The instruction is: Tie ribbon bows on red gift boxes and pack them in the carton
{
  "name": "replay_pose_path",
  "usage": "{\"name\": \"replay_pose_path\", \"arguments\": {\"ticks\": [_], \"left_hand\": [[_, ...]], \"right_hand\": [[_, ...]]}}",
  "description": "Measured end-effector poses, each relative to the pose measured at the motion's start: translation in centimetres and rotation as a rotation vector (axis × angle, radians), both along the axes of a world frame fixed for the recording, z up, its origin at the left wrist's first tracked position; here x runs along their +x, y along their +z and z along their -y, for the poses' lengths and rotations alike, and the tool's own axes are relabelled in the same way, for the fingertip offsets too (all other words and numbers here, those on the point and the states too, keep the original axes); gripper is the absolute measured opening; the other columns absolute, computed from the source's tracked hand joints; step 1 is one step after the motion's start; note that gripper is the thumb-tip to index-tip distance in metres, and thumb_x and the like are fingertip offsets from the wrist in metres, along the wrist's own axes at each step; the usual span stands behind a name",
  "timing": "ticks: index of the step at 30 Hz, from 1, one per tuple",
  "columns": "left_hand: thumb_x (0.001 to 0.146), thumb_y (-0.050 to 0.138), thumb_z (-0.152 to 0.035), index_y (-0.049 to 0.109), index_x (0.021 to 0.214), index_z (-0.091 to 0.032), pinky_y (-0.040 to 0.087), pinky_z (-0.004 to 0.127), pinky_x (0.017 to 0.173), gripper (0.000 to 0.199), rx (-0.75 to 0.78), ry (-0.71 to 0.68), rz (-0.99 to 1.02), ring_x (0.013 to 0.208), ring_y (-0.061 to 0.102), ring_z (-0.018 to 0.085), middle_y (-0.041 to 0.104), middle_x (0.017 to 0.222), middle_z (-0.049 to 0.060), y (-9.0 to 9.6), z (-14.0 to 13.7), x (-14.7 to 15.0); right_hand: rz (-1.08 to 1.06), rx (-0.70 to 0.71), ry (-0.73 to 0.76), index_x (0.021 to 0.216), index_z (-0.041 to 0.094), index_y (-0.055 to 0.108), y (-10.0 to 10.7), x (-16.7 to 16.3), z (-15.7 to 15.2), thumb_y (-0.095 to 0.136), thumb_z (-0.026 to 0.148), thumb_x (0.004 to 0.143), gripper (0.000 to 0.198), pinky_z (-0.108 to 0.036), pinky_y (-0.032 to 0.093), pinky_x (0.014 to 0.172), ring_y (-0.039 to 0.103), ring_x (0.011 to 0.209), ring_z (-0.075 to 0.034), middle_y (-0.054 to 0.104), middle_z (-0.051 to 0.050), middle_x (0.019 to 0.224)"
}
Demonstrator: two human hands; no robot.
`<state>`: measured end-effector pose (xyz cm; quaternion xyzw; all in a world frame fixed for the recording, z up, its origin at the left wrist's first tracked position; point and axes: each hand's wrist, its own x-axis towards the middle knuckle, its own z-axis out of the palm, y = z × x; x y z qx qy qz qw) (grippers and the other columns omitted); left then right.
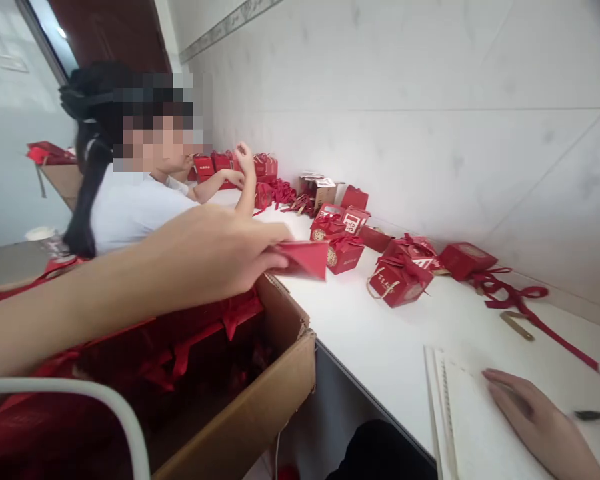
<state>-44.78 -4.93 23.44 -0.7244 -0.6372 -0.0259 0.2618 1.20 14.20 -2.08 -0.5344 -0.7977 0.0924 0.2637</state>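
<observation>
While our left hand (233,243) pinches a red piece (305,259) between thumb and fingers, just above the far right corner of the open carton (260,410), our right hand (540,420) rests well apart from it. That right hand lies on a notebook (463,427) to the carton's right, its fingers loosely stretched out. The red piece is blurred, so we cannot tell whether it is a whole box. Inside the carton we see red ribbons (181,357) over dark red goods. On the white table (380,360) to the carton's right, we find a bow-topped gift box (400,287) and, farther right, a loose ribbon (563,340). Beyond the carton, a co-worker (130,207) in white has both hands raised.
</observation>
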Motion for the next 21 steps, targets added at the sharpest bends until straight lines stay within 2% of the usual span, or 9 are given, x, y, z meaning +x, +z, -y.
{"name": "replay_pose_path", "arguments": {"ticks": [2, 4, 6, 8, 12, 15, 17, 19, 21], "left_hand": [[0.089, 0.041, -0.038, 0.062, 0.096, -0.017, 0.037, 0.027, 0.056, 0.03, -0.017, -0.035, -0.076, 0.052, 0.052, 0.015, 0.058, 0.063, 0.003, 0.7, -3.4, 2.3], [0.087, 0.047, -0.027, 0.059, 0.098, -0.015, 0.039, 0.026, 0.057, 0.02, -0.093, -0.12, -0.078, 0.058, 0.057, 0.015, 0.063, 0.076, 0.006, 0.1, -7.5, 4.5], [0.083, 0.054, -0.02, 0.06, 0.093, -0.014, 0.039, 0.027, 0.056, 0.013, -0.25, -0.226, -0.109, 0.068, 0.061, 0.019, 0.064, 0.085, 0.008, -1.6, -11.6, 6.4], [0.077, 0.063, -0.025, 0.062, 0.088, -0.013, 0.042, 0.028, 0.057, 0.016, -0.431, -0.225, -0.099, 0.07, 0.063, 0.022, 0.065, 0.082, 0.009, -4.0, -15.4, 8.1], [0.078, 0.057, -0.011, 0.051, 0.117, -0.011, 0.042, 0.034, 0.083, 0.039, -0.336, -0.289, -0.113, 0.101, 0.058, 0.025, 0.061, 0.111, 0.015, -7.8, -19.5, 11.0], [0.083, 0.05, -0.012, 0.049, 0.118, -0.01, 0.034, 0.037, 0.095, 0.036, -0.13, -0.443, -0.13, 0.114, 0.048, 0.025, 0.052, 0.124, 0.017, -8.0, -18.7, 10.7], [0.088, 0.045, -0.025, 0.058, 0.098, -0.011, 0.039, 0.035, 0.085, 0.022, -0.005, -0.547, -0.109, 0.097, 0.055, 0.023, 0.062, 0.103, 0.013, -7.4, -15.9, 8.5], [0.09, 0.037, -0.03, 0.058, 0.076, -0.015, 0.041, 0.032, 0.073, 0.029, 0.044, -0.562, -0.034, 0.074, 0.055, 0.019, 0.062, 0.074, 0.008, -7.2, -11.5, 5.1], [0.09, 0.031, -0.025, 0.052, 0.064, -0.017, 0.04, 0.029, 0.065, 0.035, 0.063, -0.53, 0.073, 0.061, 0.05, 0.016, 0.056, 0.062, 0.005, -8.3, -6.1, 1.7]], "right_hand": [[-0.034, -0.024, 0.012, 0.088, 0.022, 0.064, -0.2, -0.1, -0.2, 0.043, 0.059, 0.073, 0.044, -0.037, 0.057, 0.065, 0.064, 0.087, -0.028, 0.066, -0.007, 0.098], [-0.058, -0.01, 0.024, 0.089, 0.022, 0.063, -0.3, -0.2, -0.2, 0.043, 0.058, 0.074, 0.044, -0.038, 0.056, 0.068, 0.063, 0.089, -0.028, 0.065, -0.007, 0.1], [-0.073, -0.003, 0.038, 0.09, 0.022, 0.063, -0.3, -0.4, -0.1, 0.041, 0.057, 0.076, 0.043, -0.039, 0.056, 0.071, 0.063, 0.09, -0.028, 0.064, -0.007, 0.101], [-0.087, -0.005, 0.045, 0.09, 0.022, 0.063, -0.1, -0.6, 0.1, 0.04, 0.056, 0.078, 0.042, -0.04, 0.055, 0.074, 0.062, 0.091, -0.027, 0.064, -0.007, 0.102], [-0.121, 0.0, 0.044, 0.088, 0.022, 0.063, 0.6, -1.1, 0.8, 0.038, 0.054, 0.077, 0.042, -0.041, 0.054, 0.076, 0.062, 0.091, -0.027, 0.065, -0.007, 0.099], [-0.127, 0.004, 0.053, 0.088, 0.022, 0.063, 0.8, -1.0, 1.0, 0.038, 0.054, 0.077, 0.042, -0.039, 0.055, 0.072, 0.063, 0.089, -0.026, 0.065, -0.007, 0.099], [-0.123, 0.013, 0.067, 0.088, 0.023, 0.063, 0.5, -0.6, 0.8, 0.039, 0.054, 0.077, 0.041, -0.038, 0.056, 0.07, 0.063, 0.088, -0.026, 0.065, -0.007, 0.099], [-0.116, 0.031, 0.085, 0.087, 0.024, 0.063, 0.0, 0.2, 0.4, 0.041, 0.056, 0.075, 0.04, -0.037, 0.056, 0.067, 0.064, 0.087, -0.027, 0.066, -0.007, 0.097], [-0.096, 0.074, 0.085, 0.084, 0.026, 0.062, -0.7, 0.8, -0.2, 0.042, 0.057, 0.074, 0.038, -0.036, 0.057, 0.064, 0.064, 0.084, -0.027, 0.066, -0.006, 0.093]]}}
